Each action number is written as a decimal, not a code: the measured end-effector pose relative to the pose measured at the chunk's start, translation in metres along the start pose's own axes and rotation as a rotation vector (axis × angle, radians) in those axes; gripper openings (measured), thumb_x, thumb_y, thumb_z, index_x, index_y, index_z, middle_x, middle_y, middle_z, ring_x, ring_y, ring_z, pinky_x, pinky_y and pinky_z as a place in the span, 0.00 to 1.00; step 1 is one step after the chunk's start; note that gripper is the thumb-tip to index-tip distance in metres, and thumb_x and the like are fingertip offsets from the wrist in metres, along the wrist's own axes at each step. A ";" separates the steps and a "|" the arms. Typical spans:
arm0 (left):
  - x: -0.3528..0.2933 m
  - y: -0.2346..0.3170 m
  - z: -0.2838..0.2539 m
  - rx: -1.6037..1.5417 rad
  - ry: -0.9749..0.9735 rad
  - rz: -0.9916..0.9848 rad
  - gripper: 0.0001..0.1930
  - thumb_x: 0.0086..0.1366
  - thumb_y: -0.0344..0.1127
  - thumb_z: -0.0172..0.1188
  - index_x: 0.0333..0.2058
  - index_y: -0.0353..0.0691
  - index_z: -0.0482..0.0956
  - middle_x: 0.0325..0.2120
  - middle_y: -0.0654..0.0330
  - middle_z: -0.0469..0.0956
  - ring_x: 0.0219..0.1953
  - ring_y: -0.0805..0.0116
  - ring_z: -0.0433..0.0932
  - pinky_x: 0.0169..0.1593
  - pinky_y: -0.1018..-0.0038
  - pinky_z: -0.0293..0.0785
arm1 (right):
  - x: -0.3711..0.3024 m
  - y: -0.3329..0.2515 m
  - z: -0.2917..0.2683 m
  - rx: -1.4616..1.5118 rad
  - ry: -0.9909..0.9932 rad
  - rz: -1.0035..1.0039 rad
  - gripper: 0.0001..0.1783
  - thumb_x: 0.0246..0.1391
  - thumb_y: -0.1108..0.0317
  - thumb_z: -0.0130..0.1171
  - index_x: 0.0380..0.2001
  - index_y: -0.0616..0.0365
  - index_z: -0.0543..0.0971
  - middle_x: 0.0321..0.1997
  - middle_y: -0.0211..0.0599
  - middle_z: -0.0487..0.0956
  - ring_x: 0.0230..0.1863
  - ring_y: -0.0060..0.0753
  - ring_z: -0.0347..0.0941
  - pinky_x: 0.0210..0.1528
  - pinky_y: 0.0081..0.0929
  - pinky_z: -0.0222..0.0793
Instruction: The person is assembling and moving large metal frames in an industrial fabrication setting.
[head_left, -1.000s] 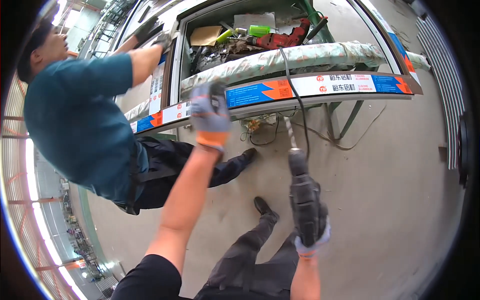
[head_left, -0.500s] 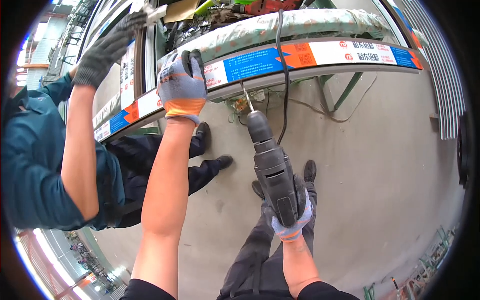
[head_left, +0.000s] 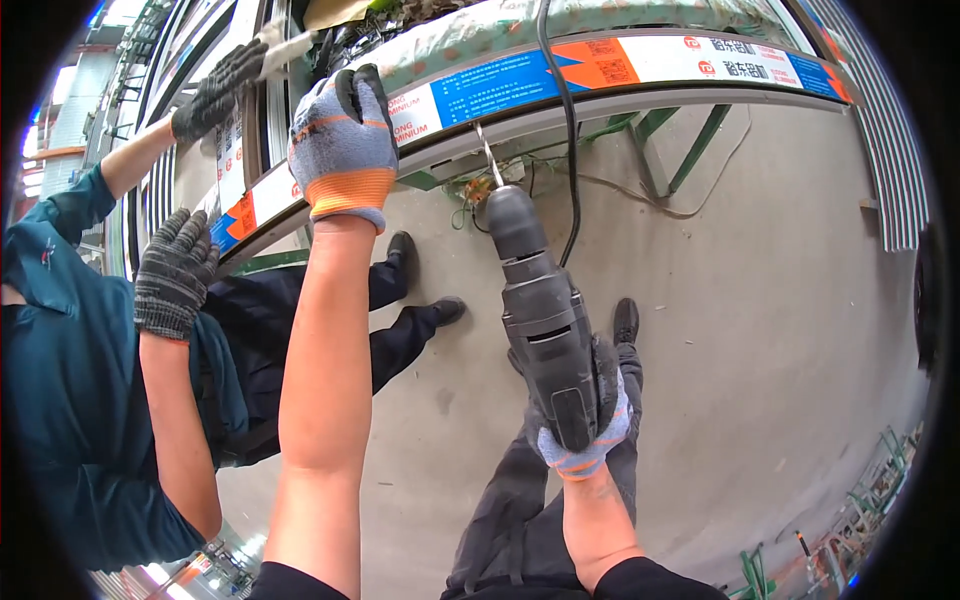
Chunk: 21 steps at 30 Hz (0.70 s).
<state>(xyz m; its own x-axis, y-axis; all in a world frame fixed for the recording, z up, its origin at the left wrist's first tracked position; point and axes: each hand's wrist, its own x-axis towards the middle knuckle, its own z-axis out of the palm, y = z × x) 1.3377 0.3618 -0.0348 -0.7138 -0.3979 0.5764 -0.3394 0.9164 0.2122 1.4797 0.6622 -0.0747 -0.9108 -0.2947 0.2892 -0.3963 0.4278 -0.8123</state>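
My left hand [head_left: 345, 150], in a blue-grey glove with an orange cuff, is closed over a long aluminium profile [head_left: 700, 98] covered with printed film. My right hand [head_left: 605, 425], in a matching glove, grips a dark power drill [head_left: 545, 310] by its rear end. The drill points away from me, and its twist bit [head_left: 490, 155] meets the profile's near side. I cannot tell whether the tip has entered the metal. A black cable [head_left: 572, 150] hangs over the profile, just right of the bit.
At left stands a co-worker in a teal shirt [head_left: 70, 400]. One gloved hand [head_left: 178, 272] is lowered; the other [head_left: 222, 92] is by a blurred whitish thing. A padded green support [head_left: 480, 40] lies behind the profile, green legs [head_left: 700, 150] below. Corrugated sheet [head_left: 885, 170] is at right.
The co-worker's nearer hand has come down from the frame, and their other arm now shows. The profile sits slightly higher in view. My hands keep their grips; the bit still meets the profile.
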 end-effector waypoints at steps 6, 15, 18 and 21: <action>0.000 0.007 -0.004 -0.008 -0.027 -0.043 0.13 0.67 0.40 0.50 0.31 0.37 0.79 0.28 0.49 0.80 0.33 0.46 0.79 0.38 0.58 0.74 | 0.000 0.003 -0.002 -0.184 0.016 -0.202 0.30 0.40 0.60 0.64 0.51 0.55 0.77 0.51 0.49 0.75 0.41 0.53 0.75 0.37 0.42 0.73; 0.000 -0.002 0.001 -0.040 -0.009 -0.033 0.13 0.66 0.39 0.51 0.31 0.37 0.80 0.29 0.48 0.80 0.33 0.47 0.79 0.38 0.60 0.75 | 0.004 0.002 0.003 -0.088 0.022 -0.126 0.29 0.41 0.61 0.64 0.51 0.53 0.77 0.51 0.49 0.75 0.40 0.53 0.76 0.38 0.42 0.74; 0.001 -0.001 0.004 -0.028 0.010 -0.012 0.14 0.67 0.40 0.51 0.31 0.37 0.80 0.29 0.48 0.80 0.33 0.47 0.79 0.38 0.60 0.75 | 0.004 0.005 0.001 -0.077 0.029 -0.140 0.29 0.41 0.61 0.65 0.51 0.53 0.77 0.50 0.48 0.76 0.40 0.53 0.76 0.38 0.42 0.74; 0.001 -0.001 -0.002 0.013 0.039 0.043 0.14 0.67 0.40 0.51 0.31 0.36 0.80 0.29 0.47 0.79 0.33 0.46 0.78 0.38 0.59 0.74 | 0.005 0.003 0.005 -0.067 0.026 -0.139 0.29 0.41 0.60 0.65 0.50 0.53 0.77 0.50 0.49 0.76 0.40 0.52 0.76 0.38 0.42 0.74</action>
<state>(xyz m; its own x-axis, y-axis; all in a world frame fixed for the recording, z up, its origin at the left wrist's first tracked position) 1.3383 0.3605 -0.0332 -0.7038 -0.3561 0.6147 -0.3171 0.9318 0.1766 1.4748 0.6576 -0.0786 -0.8492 -0.3327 0.4101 -0.5245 0.4412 -0.7282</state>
